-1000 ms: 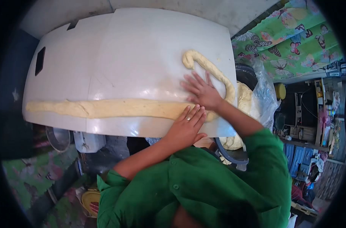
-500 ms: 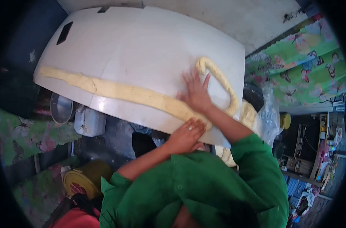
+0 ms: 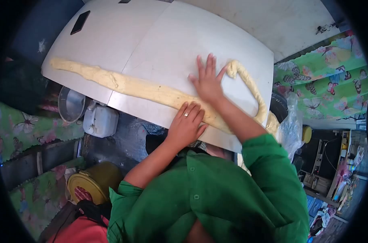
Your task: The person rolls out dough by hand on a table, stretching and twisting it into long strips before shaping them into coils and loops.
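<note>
A long flattened strip of pale yellow dough (image 3: 147, 90) runs along the near edge of the white table. My left hand (image 3: 186, 126), with a ring on one finger, rests its stretched-out fingers on the strip's near edge. Beyond the strip, my right hand (image 3: 209, 82) lies over the tabletop with its fingers spread wide. At the right, a thinner rope of dough (image 3: 248, 83) bends round in a hook, its curled tip close to my right thumb. My right forearm covers part of the dough near the right end.
A dark phone (image 3: 80, 22) lies at the far left of the white table (image 3: 171, 48). Below its near edge are a metal pot (image 3: 70, 106), a white jerrycan (image 3: 101, 121) and a yellow lidded bucket (image 3: 91, 184). Clear plastic (image 3: 292, 123) hangs at the right.
My left hand has slid leftward and up along the strip. The right hand has lifted or shifted slightly away, fingers spreading wider. The whole view has shifted a little.
</note>
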The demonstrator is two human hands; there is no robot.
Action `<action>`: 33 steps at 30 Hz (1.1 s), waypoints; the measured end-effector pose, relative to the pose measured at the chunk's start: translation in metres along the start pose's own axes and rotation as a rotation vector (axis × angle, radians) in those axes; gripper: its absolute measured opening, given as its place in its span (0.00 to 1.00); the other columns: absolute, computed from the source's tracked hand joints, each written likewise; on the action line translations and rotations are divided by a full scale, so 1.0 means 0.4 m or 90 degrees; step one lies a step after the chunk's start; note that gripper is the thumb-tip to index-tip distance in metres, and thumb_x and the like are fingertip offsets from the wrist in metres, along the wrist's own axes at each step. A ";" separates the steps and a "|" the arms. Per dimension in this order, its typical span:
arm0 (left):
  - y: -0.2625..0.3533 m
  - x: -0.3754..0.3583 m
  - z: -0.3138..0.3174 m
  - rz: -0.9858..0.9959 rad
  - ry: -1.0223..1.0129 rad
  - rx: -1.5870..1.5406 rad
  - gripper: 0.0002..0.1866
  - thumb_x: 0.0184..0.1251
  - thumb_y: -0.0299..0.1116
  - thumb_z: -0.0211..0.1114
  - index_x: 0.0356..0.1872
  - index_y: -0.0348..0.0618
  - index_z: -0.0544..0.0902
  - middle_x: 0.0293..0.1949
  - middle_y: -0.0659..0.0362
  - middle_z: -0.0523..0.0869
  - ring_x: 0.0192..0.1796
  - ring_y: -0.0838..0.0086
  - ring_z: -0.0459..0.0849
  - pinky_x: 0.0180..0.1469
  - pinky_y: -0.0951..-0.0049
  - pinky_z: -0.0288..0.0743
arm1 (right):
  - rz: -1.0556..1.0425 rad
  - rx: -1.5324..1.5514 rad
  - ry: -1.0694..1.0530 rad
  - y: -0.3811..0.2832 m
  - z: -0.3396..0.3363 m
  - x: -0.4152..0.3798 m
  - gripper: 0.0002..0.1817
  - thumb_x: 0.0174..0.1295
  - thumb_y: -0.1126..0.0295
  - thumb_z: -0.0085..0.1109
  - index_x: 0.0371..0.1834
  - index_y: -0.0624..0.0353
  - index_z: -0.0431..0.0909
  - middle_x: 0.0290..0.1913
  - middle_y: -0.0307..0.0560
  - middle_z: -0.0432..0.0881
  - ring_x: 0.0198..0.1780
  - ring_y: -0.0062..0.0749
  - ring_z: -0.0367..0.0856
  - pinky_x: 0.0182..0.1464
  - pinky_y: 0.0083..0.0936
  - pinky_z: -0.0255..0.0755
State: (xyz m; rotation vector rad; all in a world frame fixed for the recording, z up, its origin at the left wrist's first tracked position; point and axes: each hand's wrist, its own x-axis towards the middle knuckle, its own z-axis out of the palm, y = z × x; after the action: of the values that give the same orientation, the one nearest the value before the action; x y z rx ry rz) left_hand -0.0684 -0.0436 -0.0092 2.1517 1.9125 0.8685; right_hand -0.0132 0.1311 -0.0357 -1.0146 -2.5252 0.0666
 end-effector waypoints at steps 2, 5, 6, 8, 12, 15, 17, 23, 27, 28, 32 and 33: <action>0.008 -0.005 0.005 0.001 -0.003 0.010 0.25 0.58 0.42 0.64 0.53 0.37 0.76 0.55 0.47 0.76 0.63 0.56 0.70 0.69 0.54 0.56 | -0.016 -0.073 -0.018 0.011 -0.015 0.046 0.37 0.67 0.43 0.39 0.75 0.48 0.48 0.76 0.59 0.43 0.77 0.52 0.36 0.65 0.73 0.23; -0.010 0.015 0.001 0.009 0.041 0.022 0.24 0.58 0.41 0.64 0.51 0.36 0.76 0.54 0.47 0.76 0.63 0.57 0.70 0.69 0.55 0.57 | -0.118 0.006 -0.129 -0.070 -0.024 0.003 0.37 0.68 0.43 0.38 0.75 0.47 0.47 0.76 0.57 0.43 0.77 0.51 0.37 0.65 0.72 0.23; -0.007 0.018 0.000 0.008 0.030 0.005 0.24 0.57 0.41 0.64 0.52 0.36 0.76 0.55 0.47 0.76 0.63 0.57 0.70 0.69 0.56 0.57 | -0.114 -0.040 -0.194 -0.082 -0.054 0.027 0.36 0.68 0.42 0.37 0.75 0.46 0.48 0.76 0.56 0.43 0.77 0.51 0.36 0.66 0.72 0.22; 0.005 0.008 -0.011 0.012 0.003 -0.033 0.24 0.57 0.40 0.65 0.52 0.35 0.76 0.55 0.47 0.76 0.62 0.57 0.71 0.68 0.56 0.59 | -0.073 -0.040 -0.125 -0.040 -0.020 0.087 0.36 0.68 0.43 0.37 0.75 0.47 0.48 0.76 0.57 0.42 0.77 0.52 0.36 0.66 0.71 0.19; -0.065 -0.015 -0.072 0.047 0.065 -0.234 0.25 0.57 0.38 0.67 0.52 0.34 0.76 0.57 0.46 0.76 0.63 0.53 0.71 0.67 0.54 0.60 | -0.062 -0.051 0.003 -0.079 0.033 0.139 0.36 0.69 0.44 0.35 0.76 0.49 0.45 0.76 0.61 0.39 0.77 0.54 0.35 0.66 0.71 0.21; -0.157 -0.046 -0.183 -0.066 0.146 -0.076 0.29 0.55 0.41 0.69 0.56 0.36 0.74 0.59 0.46 0.74 0.66 0.49 0.67 0.68 0.52 0.58 | 0.010 -0.034 -0.042 -0.109 0.058 0.125 0.37 0.70 0.44 0.32 0.76 0.51 0.43 0.75 0.64 0.39 0.77 0.53 0.36 0.65 0.73 0.25; -0.208 -0.048 -0.217 -0.059 0.132 -0.017 0.32 0.54 0.44 0.69 0.57 0.37 0.74 0.61 0.48 0.73 0.67 0.51 0.65 0.69 0.52 0.57 | -0.027 -0.067 -0.053 -0.116 0.034 0.179 0.37 0.69 0.43 0.33 0.76 0.52 0.43 0.76 0.64 0.38 0.77 0.53 0.36 0.65 0.73 0.25; -0.290 -0.065 -0.244 -0.040 -0.022 0.029 0.32 0.56 0.48 0.66 0.59 0.39 0.73 0.62 0.51 0.72 0.67 0.58 0.66 0.70 0.54 0.55 | 0.003 -0.047 -0.008 -0.162 0.074 0.219 0.35 0.70 0.43 0.33 0.75 0.48 0.47 0.76 0.58 0.41 0.77 0.52 0.36 0.66 0.71 0.20; -0.315 -0.055 -0.248 -0.031 -0.044 0.021 0.31 0.58 0.46 0.65 0.59 0.39 0.73 0.62 0.51 0.72 0.67 0.59 0.66 0.69 0.54 0.55 | -0.220 -0.102 -0.239 -0.278 0.052 0.166 0.38 0.69 0.43 0.35 0.76 0.51 0.44 0.76 0.61 0.38 0.77 0.54 0.34 0.65 0.72 0.23; -0.309 -0.059 -0.249 -0.028 -0.051 0.004 0.30 0.59 0.45 0.65 0.59 0.39 0.73 0.62 0.51 0.72 0.67 0.59 0.66 0.69 0.55 0.56 | -0.113 -0.070 -0.160 -0.272 0.072 0.191 0.38 0.68 0.44 0.38 0.75 0.52 0.45 0.75 0.64 0.39 0.77 0.56 0.36 0.64 0.74 0.23; -0.330 -0.067 -0.285 0.017 -0.097 -0.053 0.29 0.59 0.43 0.65 0.58 0.38 0.73 0.61 0.51 0.73 0.67 0.57 0.66 0.69 0.56 0.57 | -0.025 -0.050 0.014 -0.256 0.115 0.265 0.40 0.65 0.43 0.44 0.75 0.51 0.47 0.75 0.63 0.44 0.76 0.57 0.41 0.63 0.76 0.23; -0.346 -0.067 -0.292 0.037 -0.116 -0.103 0.28 0.59 0.43 0.65 0.58 0.38 0.73 0.61 0.51 0.73 0.67 0.56 0.66 0.69 0.55 0.57 | -0.034 -0.022 0.038 -0.279 0.130 0.233 0.39 0.65 0.43 0.44 0.75 0.49 0.48 0.75 0.61 0.44 0.76 0.56 0.41 0.63 0.75 0.22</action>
State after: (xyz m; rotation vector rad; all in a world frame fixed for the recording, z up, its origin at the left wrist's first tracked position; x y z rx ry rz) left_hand -0.2474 -0.0748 0.0144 2.1202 1.6437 0.7773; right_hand -0.1665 0.1175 -0.0277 -0.9470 -2.5058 -0.0234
